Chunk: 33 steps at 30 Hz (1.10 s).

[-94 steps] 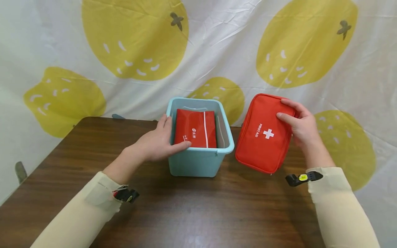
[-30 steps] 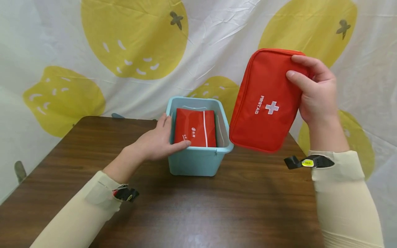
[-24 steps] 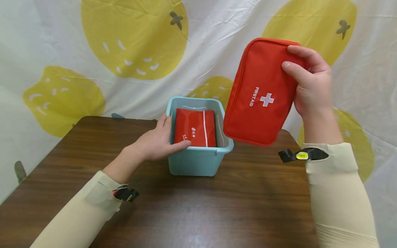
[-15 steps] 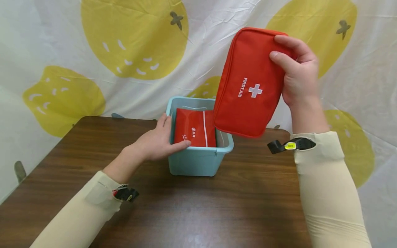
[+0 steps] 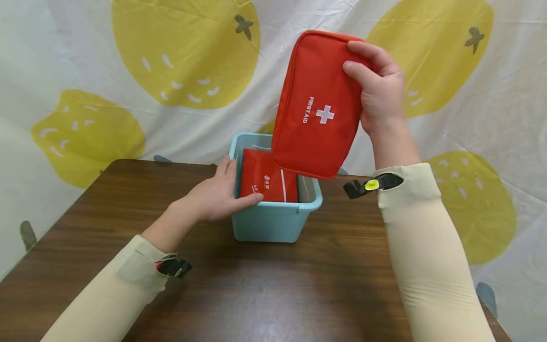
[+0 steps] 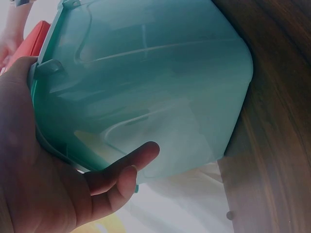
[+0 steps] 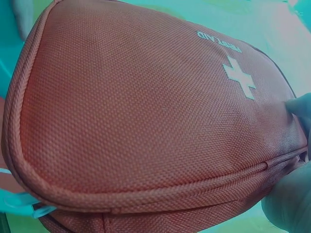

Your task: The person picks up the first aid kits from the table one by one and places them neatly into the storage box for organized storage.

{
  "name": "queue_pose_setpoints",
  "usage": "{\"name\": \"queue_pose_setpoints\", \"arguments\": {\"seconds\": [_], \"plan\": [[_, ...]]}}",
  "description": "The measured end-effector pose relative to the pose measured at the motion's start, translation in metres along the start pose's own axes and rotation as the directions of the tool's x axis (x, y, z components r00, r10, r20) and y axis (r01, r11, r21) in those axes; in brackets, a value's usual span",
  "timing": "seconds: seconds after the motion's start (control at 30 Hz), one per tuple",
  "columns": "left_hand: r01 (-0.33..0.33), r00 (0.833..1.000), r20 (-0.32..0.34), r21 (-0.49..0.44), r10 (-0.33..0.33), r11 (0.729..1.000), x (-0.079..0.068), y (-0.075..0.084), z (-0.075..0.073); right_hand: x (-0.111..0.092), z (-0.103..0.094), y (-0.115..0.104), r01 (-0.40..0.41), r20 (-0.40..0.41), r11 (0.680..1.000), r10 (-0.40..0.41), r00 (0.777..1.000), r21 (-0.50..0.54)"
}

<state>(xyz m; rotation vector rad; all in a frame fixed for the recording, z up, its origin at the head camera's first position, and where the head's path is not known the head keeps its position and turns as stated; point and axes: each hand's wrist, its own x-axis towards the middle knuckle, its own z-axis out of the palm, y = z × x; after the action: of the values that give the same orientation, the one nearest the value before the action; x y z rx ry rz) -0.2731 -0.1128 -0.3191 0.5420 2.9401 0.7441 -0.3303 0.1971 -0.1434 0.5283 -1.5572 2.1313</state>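
In the head view my right hand (image 5: 381, 90) pinches the upper right edge of a red first aid pouch (image 5: 318, 142), thumb in front. The pouch, marked with a white cross, hangs tilted above the right part of a light blue plastic bin (image 5: 267, 224). Inside the bin lies a red packet (image 5: 258, 178) with a white stripe; the pouch hides its upper right corner. My left hand (image 5: 209, 197) rests at the bin's left front corner, thumb across the rim and fingers along the outer side. In the right wrist view the pouch fills most of the picture.
The bin stands on a dark brown wooden table (image 5: 205, 289), towards its far edge. Behind it hangs a white cloth (image 5: 295, 57) printed with large yellow lemons. Both wrists wear black straps over light sleeves.
My right hand first lifted the first aid pouch from beside the bin, then carried it left until it overlaps the bin's right side in view. My left hand and the bin stay put.
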Motion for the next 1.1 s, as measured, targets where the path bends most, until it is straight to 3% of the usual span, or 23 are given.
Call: {"name": "queue_pose_setpoints", "arguments": {"seconds": [0.4, 0.67, 1.1], "plan": [[0.018, 1.000, 0.014, 0.000, -0.018, 1.000, -0.003, -0.002, -0.002, 0.013, 0.028, 0.034, -0.052, -0.002, 0.999, 0.052, 0.999, -0.007], [0.000, 1.000, 0.015, 0.002, 0.000, 1.000, -0.001, -0.002, 0.000, 0.015, 0.036, 0.065, -0.115, 0.007, 0.992, 0.116, 0.993, -0.052], [0.000, 1.000, 0.026, 0.001, 0.000, 1.000, -0.002, 0.001, 0.001, 0.002, 0.034, 0.110, -0.299, -0.027, 0.945, 0.298, 0.954, -0.136]]}}
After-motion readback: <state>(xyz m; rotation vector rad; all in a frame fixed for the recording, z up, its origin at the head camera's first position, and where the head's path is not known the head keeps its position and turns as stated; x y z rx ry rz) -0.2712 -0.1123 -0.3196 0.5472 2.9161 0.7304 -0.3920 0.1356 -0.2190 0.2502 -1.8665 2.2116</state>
